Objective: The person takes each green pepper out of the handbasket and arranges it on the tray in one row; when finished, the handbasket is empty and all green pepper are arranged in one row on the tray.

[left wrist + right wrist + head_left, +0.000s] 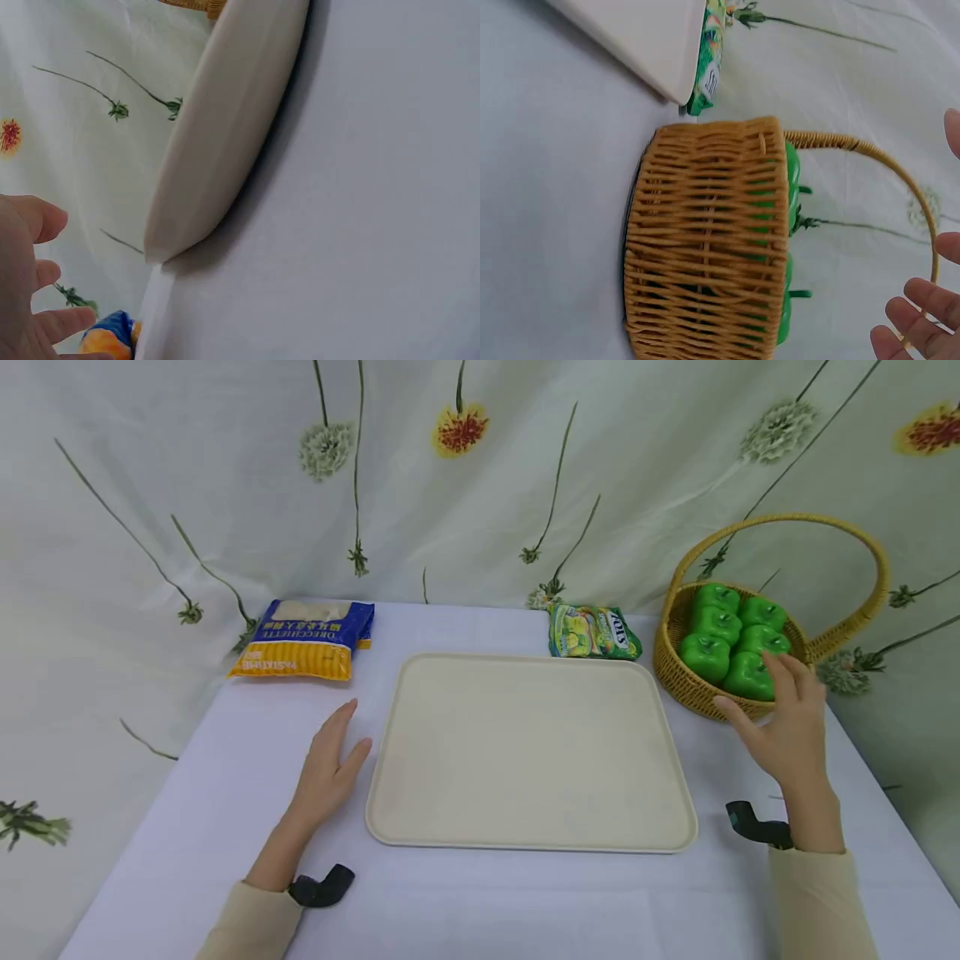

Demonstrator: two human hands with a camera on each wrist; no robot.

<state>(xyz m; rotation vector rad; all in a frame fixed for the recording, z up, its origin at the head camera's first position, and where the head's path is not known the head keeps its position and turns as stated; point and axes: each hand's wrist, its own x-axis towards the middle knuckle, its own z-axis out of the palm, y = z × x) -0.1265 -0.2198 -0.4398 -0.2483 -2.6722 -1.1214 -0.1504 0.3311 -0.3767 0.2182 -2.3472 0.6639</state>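
Observation:
A wicker basket [684, 681] with a tall arched handle stands at the back right, filled with several green bell peppers [705, 656]. My right hand [787, 727] hovers at the basket's front, thumb and fingers spread apart, with nothing between them. In the right wrist view the fingers [922, 319] show beside the woven basket [705, 240] and overlap its handle. My left hand [327, 768] is held to the left of the beige tray [532, 752], fingers extended and holding nothing. The left wrist view shows that hand [30, 277] near the tray's raised side [225, 135].
A blue and yellow pasta bag [300, 639] lies at the back left. Behind the tray's far right rim is a green snack packet [594, 632]. A white cloth covers the table [510, 910], and a flower-patterned curtain [480, 510] hangs behind it.

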